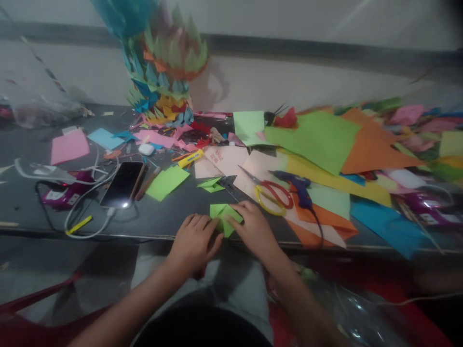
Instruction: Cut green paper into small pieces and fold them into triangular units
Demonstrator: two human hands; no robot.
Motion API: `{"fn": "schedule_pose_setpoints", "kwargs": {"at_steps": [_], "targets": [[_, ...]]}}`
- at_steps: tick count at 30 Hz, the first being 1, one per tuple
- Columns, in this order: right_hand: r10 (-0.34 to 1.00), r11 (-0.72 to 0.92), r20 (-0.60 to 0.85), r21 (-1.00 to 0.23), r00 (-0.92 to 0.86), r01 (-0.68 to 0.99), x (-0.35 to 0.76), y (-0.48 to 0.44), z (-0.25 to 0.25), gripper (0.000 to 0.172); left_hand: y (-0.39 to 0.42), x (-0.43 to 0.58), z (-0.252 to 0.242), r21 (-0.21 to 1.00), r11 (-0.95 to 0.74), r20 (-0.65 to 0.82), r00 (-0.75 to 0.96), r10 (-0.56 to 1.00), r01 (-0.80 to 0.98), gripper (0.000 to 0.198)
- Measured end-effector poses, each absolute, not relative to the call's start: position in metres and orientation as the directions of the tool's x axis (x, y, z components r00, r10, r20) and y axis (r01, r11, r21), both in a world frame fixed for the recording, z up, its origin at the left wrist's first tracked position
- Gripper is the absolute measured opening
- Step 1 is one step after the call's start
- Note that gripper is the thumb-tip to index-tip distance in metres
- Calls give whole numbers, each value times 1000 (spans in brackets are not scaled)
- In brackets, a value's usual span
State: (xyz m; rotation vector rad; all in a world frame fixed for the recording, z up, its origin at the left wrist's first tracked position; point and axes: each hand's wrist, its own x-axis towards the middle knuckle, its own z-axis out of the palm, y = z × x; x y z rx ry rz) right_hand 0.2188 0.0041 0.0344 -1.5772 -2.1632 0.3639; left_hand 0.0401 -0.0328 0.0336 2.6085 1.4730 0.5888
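A small piece of folded green paper point(226, 218) lies at the table's front edge between my two hands. My left hand point(195, 241) has its fingers closed at the paper's left side. On the right side, my right hand point(253, 226) grips the paper with thumb and fingers. Just beyond my hands is another folded green paper piece point(211, 184). A flat green sheet point(167, 182) lies to the left of that piece. Scissors point(271, 196) with red and yellow handles rest to the right, beside a dark blue glue gun point(298, 185).
A phone point(123, 184) with a white cable and a purple power strip point(67, 193) lie left. Large green point(318, 137) and orange sheets point(376, 149) cover the right side. A tall layered folded-paper model point(162, 77) stands at the back. Pink and blue scraps lie around it.
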Motion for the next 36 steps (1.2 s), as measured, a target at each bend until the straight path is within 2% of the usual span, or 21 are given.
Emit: {"fn": "schedule_pose_setpoints", "kwargs": {"at_steps": [4, 9, 13, 16, 19, 22, 25, 28, 30, 33, 36], "targets": [[967, 254, 150, -520, -206, 815, 212, 21, 35, 18, -16, 37, 36, 239, -531, 276, 467, 840, 813, 23], [953, 303, 153, -546, -263, 781, 208, 40, 31, 7, 13, 31, 34, 420, -426, 249, 349, 903, 801, 20], [943, 324, 153, -626, -296, 709, 215, 39, 29, 5, 26, 31, 31, 444, -456, 238, 389, 890, 771, 14], [965, 232, 102, -754, -240, 615, 225, 34, 28, 17, 27, 29, 32, 485, -429, 198, 382, 903, 762, 11], [983, 174, 113, -807, -142, 565, 232, 26, 27, 35, 22, 24, 32, 580, -335, 209, 262, 942, 743, 11], [985, 164, 166, -802, -50, 575, 227, 17, 27, 39, 11, 22, 30, 779, -179, 183, 55, 982, 601, 15], [996, 79, 90, -919, 11, 387, 215, 13, 29, 30, -3, 27, 30, 917, -51, 85, -68, 994, 397, 20], [992, 27, 39, -995, 119, 96, 204, 16, 30, 30, -15, 34, 35, 971, 0, 7, -29, 1000, 241, 21], [983, 41, 39, -999, 181, -6, 201, 18, 31, 36, -21, 39, 38, 989, 22, -14, -54, 998, 148, 20], [993, 26, 24, -1000, 118, -17, 201, 16, 34, 38, -28, 45, 38, 998, 27, -18, -130, 991, 65, 19], [1000, -18, -20, -996, -16, 85, 203, 9, 41, 27, -33, 50, 34, 999, 28, -26, -50, 998, 37, 18]]}}
